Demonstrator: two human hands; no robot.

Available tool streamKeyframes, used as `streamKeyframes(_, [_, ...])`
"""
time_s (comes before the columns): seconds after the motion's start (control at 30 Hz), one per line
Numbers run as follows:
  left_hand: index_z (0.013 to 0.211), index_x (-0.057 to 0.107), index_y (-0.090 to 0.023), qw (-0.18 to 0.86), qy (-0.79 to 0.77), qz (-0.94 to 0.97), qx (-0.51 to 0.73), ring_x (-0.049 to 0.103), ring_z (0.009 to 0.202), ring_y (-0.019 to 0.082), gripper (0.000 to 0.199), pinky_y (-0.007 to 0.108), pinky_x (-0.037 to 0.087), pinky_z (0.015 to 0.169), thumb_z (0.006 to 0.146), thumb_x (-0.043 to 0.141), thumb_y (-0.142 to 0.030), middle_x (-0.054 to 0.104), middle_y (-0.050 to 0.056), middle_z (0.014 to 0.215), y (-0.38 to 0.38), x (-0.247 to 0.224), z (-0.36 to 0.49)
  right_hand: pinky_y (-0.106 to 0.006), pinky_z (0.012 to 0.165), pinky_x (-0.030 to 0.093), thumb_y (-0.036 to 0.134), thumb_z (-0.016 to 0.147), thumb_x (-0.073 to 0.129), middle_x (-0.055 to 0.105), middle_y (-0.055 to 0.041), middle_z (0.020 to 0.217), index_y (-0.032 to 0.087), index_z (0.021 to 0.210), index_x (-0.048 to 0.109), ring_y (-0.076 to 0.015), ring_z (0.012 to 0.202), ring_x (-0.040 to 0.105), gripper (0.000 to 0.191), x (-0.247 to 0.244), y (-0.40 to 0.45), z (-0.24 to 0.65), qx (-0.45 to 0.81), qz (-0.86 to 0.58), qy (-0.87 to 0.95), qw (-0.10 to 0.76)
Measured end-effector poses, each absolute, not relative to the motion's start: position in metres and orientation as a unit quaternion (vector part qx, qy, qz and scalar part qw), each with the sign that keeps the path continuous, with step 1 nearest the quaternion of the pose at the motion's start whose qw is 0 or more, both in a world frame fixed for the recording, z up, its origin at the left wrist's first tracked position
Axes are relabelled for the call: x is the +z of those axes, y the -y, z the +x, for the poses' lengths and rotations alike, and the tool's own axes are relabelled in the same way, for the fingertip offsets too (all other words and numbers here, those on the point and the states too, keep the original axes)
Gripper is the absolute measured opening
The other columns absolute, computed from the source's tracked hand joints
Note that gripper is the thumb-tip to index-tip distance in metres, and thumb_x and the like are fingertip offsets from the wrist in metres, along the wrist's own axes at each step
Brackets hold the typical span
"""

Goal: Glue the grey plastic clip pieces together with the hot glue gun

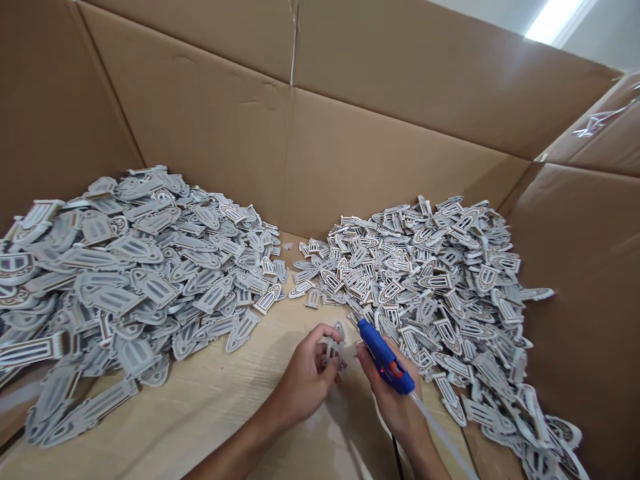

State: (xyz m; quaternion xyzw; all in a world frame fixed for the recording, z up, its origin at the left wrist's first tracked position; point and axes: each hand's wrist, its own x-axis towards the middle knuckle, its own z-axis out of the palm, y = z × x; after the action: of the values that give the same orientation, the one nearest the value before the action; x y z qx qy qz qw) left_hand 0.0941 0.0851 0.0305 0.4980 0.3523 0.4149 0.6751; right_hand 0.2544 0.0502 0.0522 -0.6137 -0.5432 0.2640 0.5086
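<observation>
A: Obs. 1, hands: how do they stand?
B: Left hand (304, 381) narrow, pinching a small arched piece (332, 347) at lower centre of frame; right hand (399, 405) wrapped round a blue glue gun (381, 355), just right of it
A: Why held so?
B: My reading: the piece is gripped between thumb and fingertips to steady it and leave part of its surface reachable; the gun slants front end to upper left, so the translucent stick (440, 432) trails from its rear, clear of the fingers. Nozzle contact: cannot tell
A: Cord?
B: Dark cord (397, 457) below the right hand, bottom of frame
A: Obs. 2, containers
B: Cardboard walls (400, 127) rise behind and at both sides, like a big carton; they probably keep loose pieces from sliding off. Left pile (155, 267) and right pile (425, 283) hold many pale slotted pieces, some with brown trim, overlapping at all angles
A: Between them?
B: A strip of the pale table (220, 393), likely left as working room; the two piles nearly meet at its far end, centre of frame
</observation>
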Motion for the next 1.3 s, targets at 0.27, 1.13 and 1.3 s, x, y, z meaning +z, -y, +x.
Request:
streamKeyframes(0.27, [0.119, 0.054, -0.022, 0.652, -0.299, 0.556, 0.42, 0.062, 0.089, 0.019, 0.028, 0.027, 0.048, 0.08, 0.092, 0.06, -0.02, 0.064, 0.005, 0.095, -0.08, 0.025, 0.096, -0.029, 0.073, 0.054, 0.037, 0.094, 0.065, 0.071, -0.0081, 0.091, 0.02, 0.098, 0.078, -0.0205, 0.079, 0.066, 0.021, 0.044, -0.049, 0.257, 0.203, -0.567, 0.64, 0.478])
streamKeyframes(1.13, [0.115, 0.058, -0.017, 0.693, -0.361, 0.413, 0.468, 0.066, 0.074, 0.019, 0.057, 0.027, 0.057, 0.053, 0.077, 0.078, -0.054, 0.064, 0.008, 0.099, -0.089, 0.035, 0.096, -0.032, 0.069, 0.054, 0.057, 0.084, 0.073, 0.072, -0.0083, 0.084, 0.02, 0.084, 0.079, -0.0233, 0.074, 0.066, 0.038, 0.038, -0.051, 0.255, 0.21, -0.61, 0.573, 0.505])
streamKeyframes(1.3, [0.096, 0.052, -0.02, 0.688, -0.374, 0.384, 0.489, 0.067, 0.066, 0.018, 0.055, 0.025, 0.055, 0.047, 0.074, 0.077, -0.064, 0.063, 0.0, 0.078, -0.096, 0.039, 0.089, -0.028, 0.05, 0.044, 0.075, 0.079, 0.068, 0.065, -0.007, 0.063, 0.017, 0.071, 0.075, -0.0182, 0.055, 0.054, 0.059, 0.036, -0.042, 0.257, 0.299, -0.62, 0.543, 0.481])
